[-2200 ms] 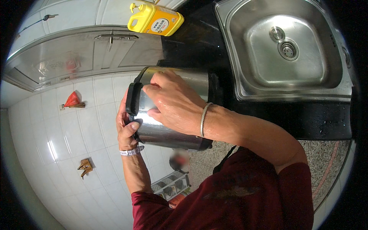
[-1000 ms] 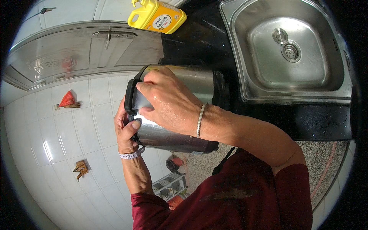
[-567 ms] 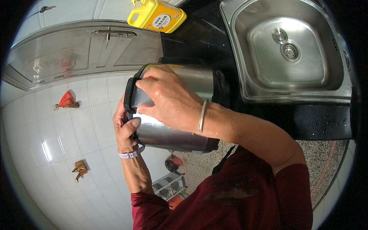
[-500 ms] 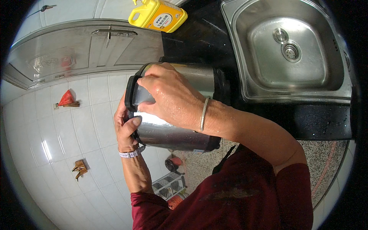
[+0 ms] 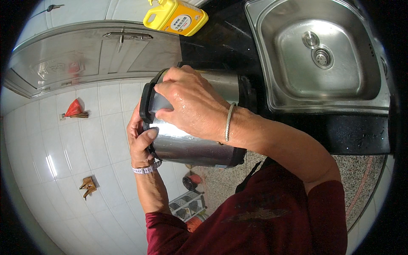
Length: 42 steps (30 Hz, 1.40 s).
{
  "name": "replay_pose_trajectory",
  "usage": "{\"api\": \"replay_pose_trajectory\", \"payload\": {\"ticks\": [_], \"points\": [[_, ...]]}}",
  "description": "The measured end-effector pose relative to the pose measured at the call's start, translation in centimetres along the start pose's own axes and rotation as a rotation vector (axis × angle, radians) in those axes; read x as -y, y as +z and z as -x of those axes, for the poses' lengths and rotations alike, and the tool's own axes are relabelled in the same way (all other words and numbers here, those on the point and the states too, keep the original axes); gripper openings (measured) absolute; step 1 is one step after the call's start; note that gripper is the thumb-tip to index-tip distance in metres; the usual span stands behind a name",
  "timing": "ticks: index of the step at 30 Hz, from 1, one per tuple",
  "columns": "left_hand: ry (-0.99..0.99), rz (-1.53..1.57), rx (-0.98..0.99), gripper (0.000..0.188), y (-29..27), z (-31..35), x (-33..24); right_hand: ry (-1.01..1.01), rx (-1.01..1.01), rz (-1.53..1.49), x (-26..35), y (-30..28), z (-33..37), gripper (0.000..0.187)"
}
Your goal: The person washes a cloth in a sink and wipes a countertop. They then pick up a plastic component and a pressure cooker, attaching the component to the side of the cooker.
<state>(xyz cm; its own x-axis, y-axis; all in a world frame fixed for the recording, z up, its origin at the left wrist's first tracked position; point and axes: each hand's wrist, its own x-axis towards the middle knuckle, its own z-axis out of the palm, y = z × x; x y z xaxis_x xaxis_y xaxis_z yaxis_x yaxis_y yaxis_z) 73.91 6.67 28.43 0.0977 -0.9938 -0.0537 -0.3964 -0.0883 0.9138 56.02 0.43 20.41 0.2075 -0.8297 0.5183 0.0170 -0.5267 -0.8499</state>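
The steel pot (image 5: 193, 140) with its black rim lies on its side in the air, just off the counter's (image 5: 361, 140) front edge, left of the sink (image 5: 323, 55). The right hand (image 5: 191, 106) lies across its wall, fingers curled over the rim; the left hand (image 5: 142, 142) clasps the rim from below. The wet skin suggests a slippery wall, so a firm two-handed grip suits best.

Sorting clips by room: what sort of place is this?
Most likely a home kitchen: a steel sink set in a dark countertop, a yellow jug and white wall tiles.
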Motion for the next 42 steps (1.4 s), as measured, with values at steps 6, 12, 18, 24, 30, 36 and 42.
{"api": "replay_pose_trajectory", "payload": {"ticks": [6,12,18,24,30,36,42], "points": [[0.002,-0.001,-0.02,0.087,0.4,0.2,-0.1,0.008,-0.044,-0.027,0.0,0.8,0.2,0.035],[-0.026,-0.053,-0.035,0.087,0.1,0.5,-0.2,-0.019,-0.041,-0.025,0.0,1.2,0.2,0.034],[0.018,-0.083,0.001,0.089,-0.4,0.2,-0.1,-0.086,0.072,-0.013,0.1,0.1,0.4,0.047],[0.007,-0.053,0.027,0.09,-0.1,0.1,-0.1,-0.013,0.123,-0.138,-0.9,-1.0,0.1,0.054],[-0.013,-0.067,0.031,0.088,-0.5,0.3,-0.1,-0.088,0.074,-0.182,-2.0,-0.4,0.6,0.052],[-0.024,-0.257,0.079,0.085,-1.3,0.1,-1.0,-0.119,0.017,-0.188,-1.7,-0.1,1.3,0.055],[0.041,-0.392,0.003,0.07,0.5,0.1,-2.0,-0.147,-0.002,-0.162,-0.6,-0.5,2.2,0.047]]}}
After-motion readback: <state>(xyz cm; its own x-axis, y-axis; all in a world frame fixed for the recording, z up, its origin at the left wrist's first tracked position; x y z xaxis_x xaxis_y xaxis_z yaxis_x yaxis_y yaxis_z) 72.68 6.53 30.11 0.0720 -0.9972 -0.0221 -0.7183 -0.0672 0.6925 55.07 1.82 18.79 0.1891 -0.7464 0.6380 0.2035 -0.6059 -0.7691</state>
